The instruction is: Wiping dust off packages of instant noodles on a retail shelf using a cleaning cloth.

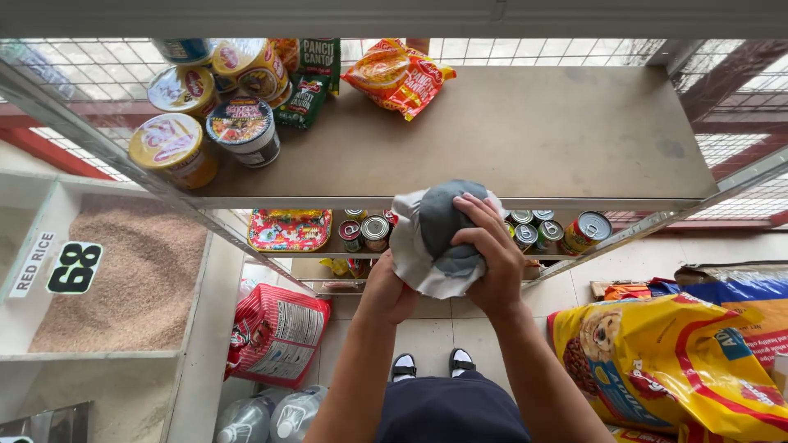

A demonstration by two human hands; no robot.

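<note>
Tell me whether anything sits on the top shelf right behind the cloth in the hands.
Nothing visible does. Both hands, left and right, hold the cloth at the shelf's front edge. The shelf behind is bare; cup noodles and snack packets sit farther left and back.

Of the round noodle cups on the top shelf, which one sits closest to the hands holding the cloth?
The white cup with the dark-rimmed lid, at the right of the cluster. The yellow cups stand further left or back. Both hands, left hand and right hand, grip the cloth.

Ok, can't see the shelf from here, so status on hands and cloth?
Both hands gripping the bunched grey-and-white cloth: left hand underneath, right hand over it. Cloth at front edge of top shelf. Cup noodles stand far left, apart.
</note>
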